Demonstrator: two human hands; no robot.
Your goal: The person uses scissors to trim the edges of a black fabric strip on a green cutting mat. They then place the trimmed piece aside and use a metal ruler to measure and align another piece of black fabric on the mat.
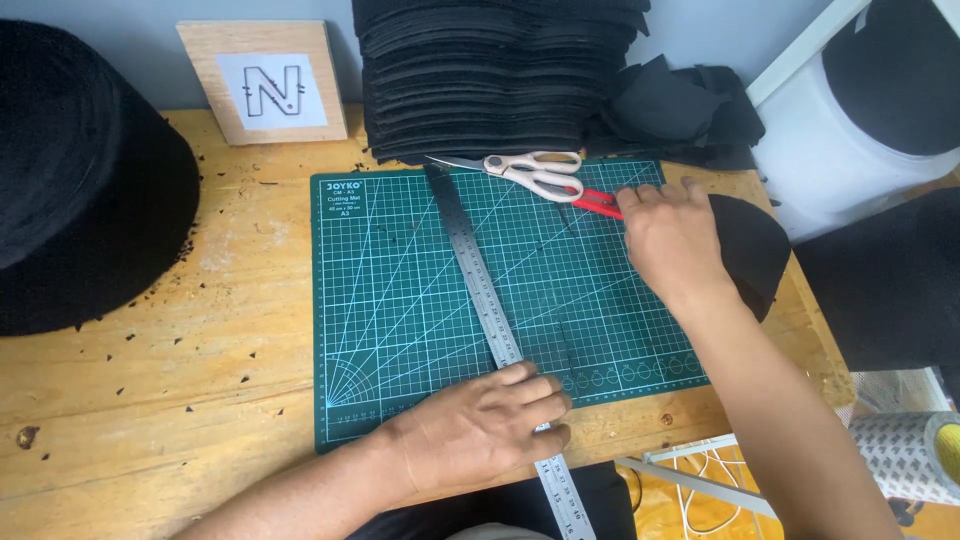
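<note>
A wooden desk (150, 400) is filling the frame, and on it one green cutting mat (420, 300) is lying in the middle, with one large black felt roll (80, 180) at the left edge and one tall stack of black cut pieces (490, 80) at the top centre. One steel ruler (490, 300) is running diagonally down the mat, and the left hand (480, 430) is pressing flat on its lower end, fingers spread and gripping nothing. The right hand (670, 235) is reaching at the mat's upper right, fingers loosely curled over one black fabric piece (755, 250), just beside one red-handled cutter (597, 203) and one pair of pale scissors (525, 172); whether it is gripping anything I cannot tell. The work appears to be at the measuring stage, with a tool seemingly being fetched; the next move probably calls for holding the ruler steady.
</note>
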